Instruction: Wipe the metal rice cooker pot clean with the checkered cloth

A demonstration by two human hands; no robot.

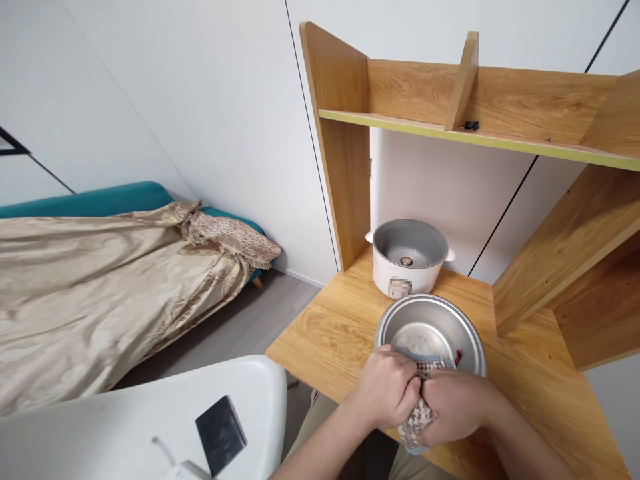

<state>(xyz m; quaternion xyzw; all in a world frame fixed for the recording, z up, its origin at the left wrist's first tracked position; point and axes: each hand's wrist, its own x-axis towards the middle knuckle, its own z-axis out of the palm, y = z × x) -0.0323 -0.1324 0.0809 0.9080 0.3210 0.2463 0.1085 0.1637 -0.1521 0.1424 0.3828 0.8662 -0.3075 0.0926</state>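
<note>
A patterned cloth (417, 421) with a blue-grey edge is bunched between both my hands, over the near rim of a metal inner pot (470, 327). My left hand (390, 387) is closed round the cloth's left side. Fingers of my right hand (455, 403) grip it from the right, partly hidden beneath. A small red piece shows at the cloth's far corner, inside the pot. Just behind the pot stands a white rice cooker body (383, 275) without a lid, its grey inside and round centre plate in view.
The wooden desk (330, 333) carries a shelf (400, 120) above, with a small black object (471, 125) on it. At lower left, a white table (125, 427) holds a dark phone-like slab (221, 435). Beyond is a bed with a beige cover (100, 280).
</note>
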